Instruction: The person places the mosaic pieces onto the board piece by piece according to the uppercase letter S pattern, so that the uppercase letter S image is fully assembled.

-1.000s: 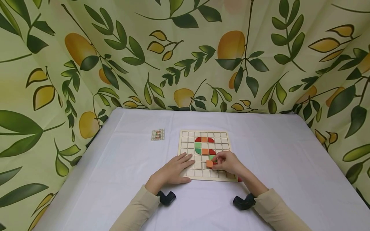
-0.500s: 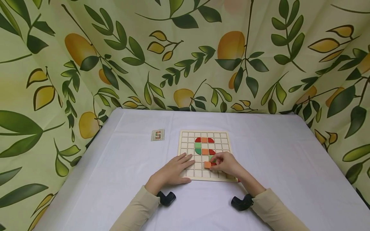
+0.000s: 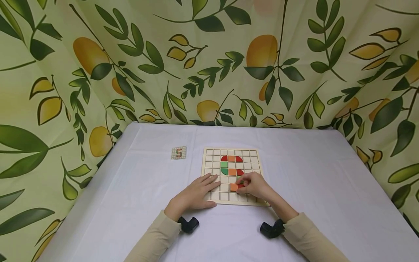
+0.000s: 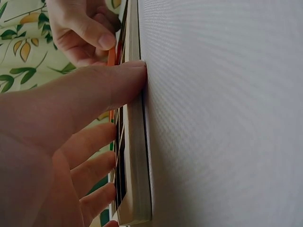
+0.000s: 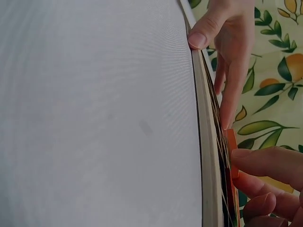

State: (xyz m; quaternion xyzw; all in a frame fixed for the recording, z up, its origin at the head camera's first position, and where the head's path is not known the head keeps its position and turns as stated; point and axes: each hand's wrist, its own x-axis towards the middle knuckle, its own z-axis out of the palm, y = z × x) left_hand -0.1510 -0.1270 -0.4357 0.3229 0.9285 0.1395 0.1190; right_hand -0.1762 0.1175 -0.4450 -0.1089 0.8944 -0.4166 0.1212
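Note:
A wooden grid board (image 3: 214,198) lies on the white table, with red, orange and green flat tiles set in several of its squares in a curving shape. My left hand (image 3: 195,193) rests on the board's left side with fingers spread, its thumb at the near edge. My right hand (image 3: 256,185) is over the lower right part, pinching an orange square tile (image 3: 234,187) at its right side. In the right wrist view the thumb touches this orange tile (image 5: 232,153), low over the board. A red tile (image 3: 241,186) beside it is partly hidden by the fingers.
A small card (image 3: 178,153) printed with a similar gridded pattern lies left of the board. Black wrist mounts (image 3: 272,229) hang at both wrists. A leaf-and-fruit patterned curtain (image 3: 209,72) closes off the back and sides of the table.
My right hand has moved slightly left with the orange tile, which has gone from tilted to lying flatter over a square left of the red tile. The left hand has stayed put.

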